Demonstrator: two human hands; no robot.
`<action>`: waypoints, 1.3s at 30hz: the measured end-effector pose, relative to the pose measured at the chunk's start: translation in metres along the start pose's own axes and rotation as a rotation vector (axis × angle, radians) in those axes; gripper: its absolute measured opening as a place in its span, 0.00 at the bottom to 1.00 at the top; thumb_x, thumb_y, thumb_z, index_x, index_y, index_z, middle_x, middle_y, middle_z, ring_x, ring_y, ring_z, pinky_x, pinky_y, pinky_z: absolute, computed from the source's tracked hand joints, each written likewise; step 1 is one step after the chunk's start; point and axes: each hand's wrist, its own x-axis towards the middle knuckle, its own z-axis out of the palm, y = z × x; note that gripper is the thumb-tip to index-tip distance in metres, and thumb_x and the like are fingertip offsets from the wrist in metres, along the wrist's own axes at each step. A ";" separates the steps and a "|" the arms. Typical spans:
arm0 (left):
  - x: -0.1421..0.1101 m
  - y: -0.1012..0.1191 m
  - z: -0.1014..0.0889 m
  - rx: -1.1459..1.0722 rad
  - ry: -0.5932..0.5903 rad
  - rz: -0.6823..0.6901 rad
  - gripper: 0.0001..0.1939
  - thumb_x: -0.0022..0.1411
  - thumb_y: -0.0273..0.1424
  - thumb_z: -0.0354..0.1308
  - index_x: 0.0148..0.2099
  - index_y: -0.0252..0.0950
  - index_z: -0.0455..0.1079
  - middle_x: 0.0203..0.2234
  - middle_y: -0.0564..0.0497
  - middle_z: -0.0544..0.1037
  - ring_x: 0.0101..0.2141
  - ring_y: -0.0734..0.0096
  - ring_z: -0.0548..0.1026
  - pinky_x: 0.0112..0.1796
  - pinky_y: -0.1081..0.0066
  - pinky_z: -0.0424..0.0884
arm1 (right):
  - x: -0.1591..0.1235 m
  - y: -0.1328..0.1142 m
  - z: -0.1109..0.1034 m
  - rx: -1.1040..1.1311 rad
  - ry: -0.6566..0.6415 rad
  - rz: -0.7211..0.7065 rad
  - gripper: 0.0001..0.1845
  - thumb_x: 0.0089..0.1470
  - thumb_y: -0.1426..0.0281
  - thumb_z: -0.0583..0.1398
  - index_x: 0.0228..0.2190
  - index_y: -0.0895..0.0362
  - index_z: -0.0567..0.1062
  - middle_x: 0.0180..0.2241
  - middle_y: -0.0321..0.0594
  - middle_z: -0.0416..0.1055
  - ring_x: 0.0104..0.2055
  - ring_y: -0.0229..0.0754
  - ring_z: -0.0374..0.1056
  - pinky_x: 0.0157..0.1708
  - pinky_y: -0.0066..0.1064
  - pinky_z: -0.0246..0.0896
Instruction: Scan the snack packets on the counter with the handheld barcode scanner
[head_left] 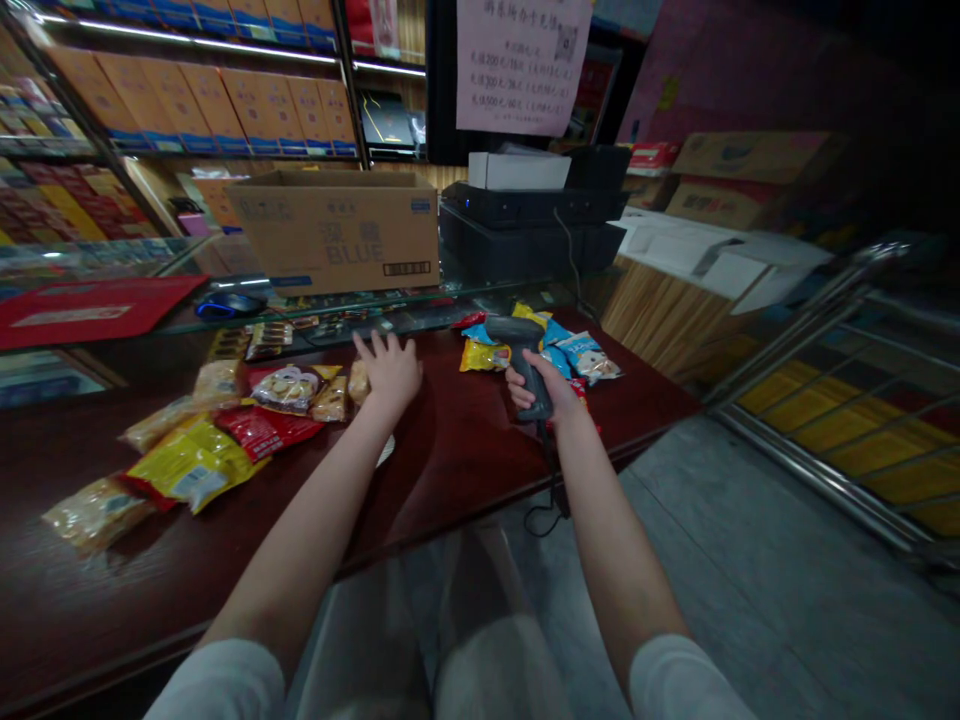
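My right hand [550,388] is wrapped round the grip of a dark barcode scanner [531,375], whose cord hangs past the table edge. Behind the scanner lie snack bags, among them a blue one [589,356] and a yellow one [482,356]. With fingers spread, my left hand [391,368] reaches over the table beside a small wrapped snack [359,382]. To its left lie a red snack bag [270,430], a purple-and-white packet [286,388], a yellow bag [196,460] and several clear-wrapped snacks, one a pale pack [101,513] at the far left.
A cardboard box [337,235] stands on the glass counter beyond the dark red table [442,480]. A computer mouse [229,304] and a red sheet [97,308] lie to its left. Black cash-register equipment [517,240] stands right of the box. A metal rail [817,480] is at the right.
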 end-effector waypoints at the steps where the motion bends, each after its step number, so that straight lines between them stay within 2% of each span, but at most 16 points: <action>1: 0.005 0.012 0.003 -0.058 -0.037 0.039 0.24 0.67 0.35 0.51 0.61 0.31 0.71 0.59 0.30 0.71 0.65 0.36 0.60 0.63 0.35 0.44 | -0.001 -0.003 -0.003 -0.014 0.009 0.002 0.14 0.60 0.57 0.59 0.37 0.54 0.65 0.21 0.25 0.60 0.13 0.28 0.48 0.13 0.22 0.49; 3: 0.013 0.036 0.011 -0.191 -0.142 0.084 0.28 0.67 0.38 0.51 0.65 0.30 0.65 0.58 0.30 0.71 0.60 0.39 0.68 0.61 0.43 0.56 | -0.002 -0.006 -0.007 -0.022 0.017 -0.003 0.15 0.59 0.57 0.59 0.36 0.54 0.65 0.21 0.25 0.60 0.13 0.28 0.47 0.13 0.22 0.48; 5: 0.019 0.055 0.025 -0.335 -0.232 0.102 0.33 0.68 0.40 0.52 0.70 0.29 0.57 0.61 0.30 0.69 0.59 0.42 0.70 0.56 0.49 0.65 | -0.003 -0.005 -0.011 -0.003 0.012 -0.026 0.15 0.58 0.56 0.60 0.35 0.55 0.66 0.20 0.25 0.59 0.13 0.27 0.45 0.12 0.22 0.46; 8: 0.026 0.074 0.046 -0.477 -0.301 0.033 0.40 0.68 0.44 0.51 0.73 0.27 0.47 0.62 0.28 0.68 0.60 0.40 0.69 0.55 0.51 0.65 | -0.005 -0.001 -0.017 0.048 0.013 -0.073 0.17 0.57 0.55 0.60 0.38 0.55 0.67 0.20 0.24 0.57 0.13 0.27 0.41 0.12 0.21 0.43; 11: 0.029 0.080 0.060 -0.443 -0.285 -0.062 0.44 0.66 0.46 0.54 0.72 0.21 0.47 0.62 0.26 0.67 0.61 0.37 0.66 0.56 0.50 0.64 | -0.007 0.003 -0.020 0.089 0.025 -0.107 0.17 0.58 0.55 0.59 0.40 0.55 0.67 0.20 0.24 0.57 0.13 0.27 0.40 0.11 0.21 0.41; 13: 0.029 0.080 0.064 -0.388 -0.269 -0.081 0.42 0.64 0.44 0.58 0.70 0.21 0.53 0.62 0.27 0.67 0.60 0.38 0.66 0.56 0.52 0.64 | -0.008 0.003 -0.022 0.104 0.037 -0.105 0.16 0.60 0.55 0.57 0.41 0.55 0.67 0.20 0.24 0.56 0.13 0.27 0.40 0.11 0.21 0.42; 16: 0.029 0.078 0.066 -0.349 -0.276 -0.068 0.37 0.61 0.44 0.61 0.65 0.26 0.62 0.59 0.30 0.70 0.59 0.40 0.68 0.55 0.54 0.66 | -0.009 0.003 -0.022 0.117 0.051 -0.079 0.15 0.63 0.55 0.55 0.40 0.55 0.66 0.20 0.24 0.55 0.12 0.28 0.41 0.12 0.21 0.44; 21: 0.034 0.077 0.066 -0.458 -0.355 -0.109 0.35 0.58 0.52 0.61 0.58 0.31 0.70 0.57 0.33 0.74 0.58 0.39 0.70 0.53 0.54 0.67 | -0.010 0.003 -0.021 0.141 0.022 -0.066 0.14 0.65 0.57 0.52 0.40 0.55 0.66 0.20 0.25 0.55 0.12 0.28 0.41 0.12 0.21 0.46; 23: 0.037 0.078 0.066 -0.540 -0.365 -0.174 0.30 0.57 0.50 0.63 0.53 0.32 0.73 0.55 0.33 0.75 0.59 0.37 0.69 0.54 0.52 0.65 | -0.011 0.003 -0.020 0.154 0.028 -0.070 0.15 0.65 0.57 0.51 0.40 0.55 0.67 0.20 0.25 0.55 0.12 0.28 0.41 0.11 0.21 0.46; 25: 0.039 0.079 0.067 -0.633 -0.344 -0.233 0.21 0.56 0.43 0.66 0.46 0.34 0.75 0.51 0.34 0.78 0.59 0.37 0.69 0.56 0.49 0.62 | -0.011 0.003 -0.019 0.164 0.052 -0.075 0.15 0.65 0.56 0.52 0.41 0.55 0.67 0.20 0.24 0.55 0.12 0.28 0.41 0.11 0.20 0.46; 27: 0.040 0.079 0.068 -0.711 -0.316 -0.265 0.15 0.54 0.37 0.68 0.42 0.36 0.74 0.47 0.37 0.80 0.58 0.38 0.70 0.57 0.46 0.61 | -0.012 0.003 -0.018 0.164 0.084 -0.077 0.16 0.65 0.56 0.52 0.42 0.55 0.67 0.20 0.24 0.54 0.12 0.28 0.40 0.11 0.20 0.45; 29: 0.040 0.077 0.070 -0.807 -0.284 -0.277 0.15 0.52 0.33 0.68 0.41 0.36 0.71 0.44 0.40 0.80 0.56 0.44 0.73 0.57 0.47 0.63 | -0.013 0.003 -0.017 0.161 0.109 -0.070 0.16 0.65 0.56 0.52 0.43 0.56 0.67 0.20 0.24 0.54 0.13 0.28 0.40 0.12 0.20 0.45; 34: 0.031 0.061 0.068 -1.123 -0.188 -0.278 0.17 0.56 0.25 0.60 0.47 0.39 0.61 0.46 0.47 0.76 0.45 0.67 0.78 0.47 0.63 0.75 | -0.012 0.004 -0.017 0.150 0.110 -0.068 0.14 0.65 0.59 0.53 0.44 0.56 0.68 0.21 0.24 0.54 0.13 0.29 0.41 0.12 0.21 0.44; 37: 0.019 0.045 0.061 -1.419 -0.174 -0.297 0.17 0.58 0.25 0.56 0.49 0.41 0.58 0.44 0.51 0.74 0.38 0.73 0.78 0.41 0.63 0.79 | -0.012 0.006 -0.019 0.103 0.073 -0.066 0.15 0.63 0.59 0.55 0.44 0.55 0.69 0.21 0.25 0.55 0.14 0.28 0.43 0.12 0.21 0.44; 39: 0.011 0.033 0.054 -1.646 -0.111 -0.343 0.17 0.56 0.24 0.56 0.47 0.42 0.58 0.43 0.53 0.73 0.36 0.74 0.77 0.39 0.62 0.80 | -0.013 0.007 -0.019 0.060 0.043 -0.063 0.15 0.61 0.59 0.57 0.45 0.55 0.69 0.21 0.25 0.56 0.14 0.28 0.43 0.13 0.21 0.45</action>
